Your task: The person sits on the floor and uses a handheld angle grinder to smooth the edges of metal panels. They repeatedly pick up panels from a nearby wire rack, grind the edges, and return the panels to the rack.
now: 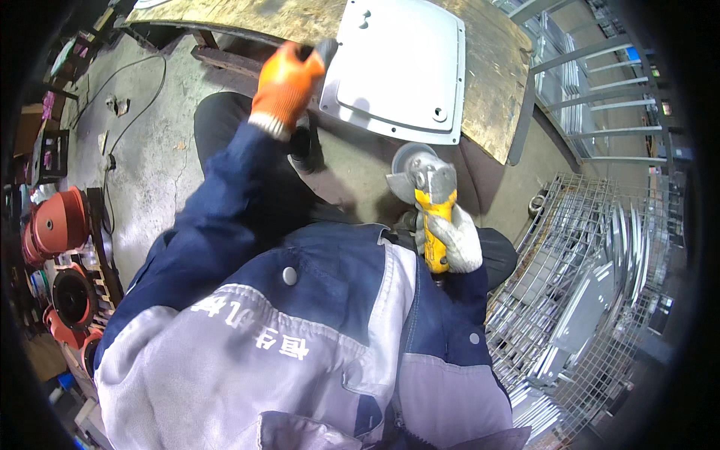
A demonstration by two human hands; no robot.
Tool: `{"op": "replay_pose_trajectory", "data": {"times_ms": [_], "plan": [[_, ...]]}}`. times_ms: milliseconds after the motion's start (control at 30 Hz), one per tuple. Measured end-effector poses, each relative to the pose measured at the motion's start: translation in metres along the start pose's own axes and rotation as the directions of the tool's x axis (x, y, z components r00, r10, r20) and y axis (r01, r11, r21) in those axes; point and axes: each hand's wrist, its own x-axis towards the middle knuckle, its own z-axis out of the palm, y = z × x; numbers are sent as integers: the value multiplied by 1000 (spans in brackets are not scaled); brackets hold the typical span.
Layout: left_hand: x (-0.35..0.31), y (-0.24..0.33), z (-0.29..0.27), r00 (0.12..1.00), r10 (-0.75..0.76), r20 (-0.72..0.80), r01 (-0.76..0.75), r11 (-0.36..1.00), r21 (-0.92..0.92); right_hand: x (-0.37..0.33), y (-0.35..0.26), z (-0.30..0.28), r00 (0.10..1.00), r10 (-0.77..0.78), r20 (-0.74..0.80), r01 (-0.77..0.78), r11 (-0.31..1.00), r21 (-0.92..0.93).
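Observation:
In my right hand (457, 238), gloved in white, is a yellow angle grinder (436, 217). Its grey head and round disc (414, 159) point away from me, just short of the near edge of a white metal panel (401, 67). My left hand (289, 84) wears an orange glove and is at the panel's left edge. Its fingers are curled, with a dark grey tip reaching the panel's rim; whether that is a fingertip or a held piece is unclear. The panel lies flat on a worn wooden tabletop (491, 82) and has small holes along its rim.
A wire mesh basket (540, 247) of metal plates (589, 311) stands at the right. Beyond it is a metal rack (600, 105) with stacked sheets. Red round housings (58, 217) sit at the far left. A cable (142, 105) runs over the concrete floor (161, 146).

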Motion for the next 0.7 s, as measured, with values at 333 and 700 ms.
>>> {"op": "replay_pose_trajectory", "data": {"times_ms": [333, 700], "plan": [[-136, -14, -12, 552, 63, 832, 669, 561, -487, 110, -21, 74, 967, -225, 116, 239, 664, -709], [-141, 7, 36, 486, 364, 795, 143, 864, -483, 81, -11, 22, 984, -181, -5, 174, 955, -240]]}}
